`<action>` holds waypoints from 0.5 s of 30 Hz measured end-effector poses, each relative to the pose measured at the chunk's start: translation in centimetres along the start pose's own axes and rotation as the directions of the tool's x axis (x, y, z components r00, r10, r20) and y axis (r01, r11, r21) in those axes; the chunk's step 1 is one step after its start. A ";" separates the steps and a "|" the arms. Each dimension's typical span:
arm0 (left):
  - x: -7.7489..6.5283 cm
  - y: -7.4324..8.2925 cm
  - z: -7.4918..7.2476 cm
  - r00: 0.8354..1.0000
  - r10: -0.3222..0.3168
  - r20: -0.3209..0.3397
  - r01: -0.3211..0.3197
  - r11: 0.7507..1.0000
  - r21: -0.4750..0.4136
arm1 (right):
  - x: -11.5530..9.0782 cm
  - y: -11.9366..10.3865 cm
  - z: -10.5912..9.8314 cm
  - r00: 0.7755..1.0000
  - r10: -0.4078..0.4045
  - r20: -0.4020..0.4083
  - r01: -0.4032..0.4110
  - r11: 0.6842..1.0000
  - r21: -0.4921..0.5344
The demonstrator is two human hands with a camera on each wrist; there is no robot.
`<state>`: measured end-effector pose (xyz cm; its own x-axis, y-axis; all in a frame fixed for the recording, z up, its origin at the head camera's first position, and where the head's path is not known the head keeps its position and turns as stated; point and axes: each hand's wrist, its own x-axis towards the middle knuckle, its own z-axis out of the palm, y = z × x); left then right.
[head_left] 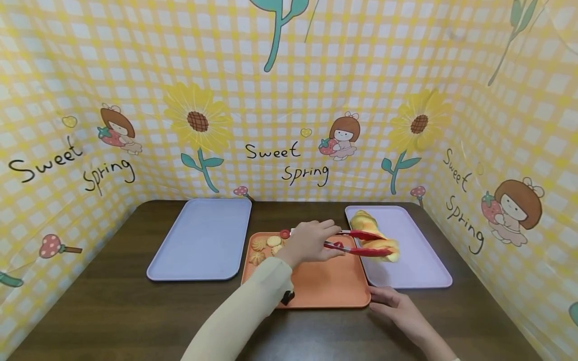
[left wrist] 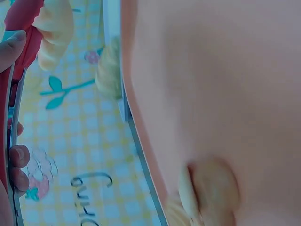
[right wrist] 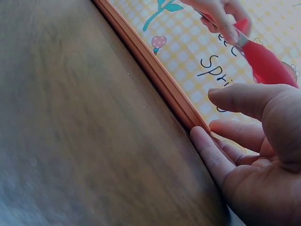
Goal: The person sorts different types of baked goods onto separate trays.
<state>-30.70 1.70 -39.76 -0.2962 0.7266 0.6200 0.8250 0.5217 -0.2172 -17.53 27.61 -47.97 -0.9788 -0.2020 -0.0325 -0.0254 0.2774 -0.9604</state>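
Observation:
My left hand (head_left: 313, 242) grips a pair of metal tongs (left wrist: 15, 106) with red tips, reaching over the orange tray (head_left: 325, 281) toward the right. Between the red tips is a croissant-like bread roll (head_left: 392, 249), held over the near-left part of the lilac tray (head_left: 420, 250). Behind it, a second golden bread roll (head_left: 361, 219) lies at that tray's far left. My right hand (head_left: 399, 311) is at the near right corner of the orange tray. In the right wrist view its fingertips (right wrist: 200, 136) touch the tray's rim, with the thumb held apart.
Several cookies (head_left: 258, 244) sit at the left of the orange tray, partly hidden by my left arm. A blue-lilac tray (head_left: 198, 240) stands to the left on the dark wooden table (head_left: 113, 301). Yellow checked cloth (head_left: 271, 100) walls in the back and sides.

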 end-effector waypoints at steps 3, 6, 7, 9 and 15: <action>0.9 0.8 0.5 1.000 0.004 0.029 -0.005 1.000 0.005 | -0.1 -0.2 0.0 1.000 0.026 0.001 -0.026 1.000 0.002; 1.5 1.5 1.1 0.997 -0.013 0.082 0.013 1.000 0.002 | -0.2 -0.2 0.0 1.000 0.023 0.007 -0.023 1.000 0.009; 1.7 1.6 1.3 0.995 -0.023 0.098 0.024 1.000 -0.002 | -0.2 -0.2 0.0 1.000 0.019 0.007 -0.019 1.000 0.013; 2.0 2.0 1.8 0.991 -0.044 0.129 0.047 0.999 -0.017 | -0.2 -0.1 -0.1 1.000 0.007 0.008 -0.007 1.000 0.019; 2.4 2.8 2.8 0.973 -0.079 0.216 0.090 0.995 -0.039 | -0.2 0.0 -0.2 1.000 -0.025 0.014 0.024 0.999 0.024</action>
<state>-30.47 6.15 -40.95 -0.4579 0.7623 0.4575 0.8132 0.5670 -0.1309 -17.41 27.80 -47.94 -0.9750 -0.2217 -0.0126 -0.0443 0.2499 -0.9673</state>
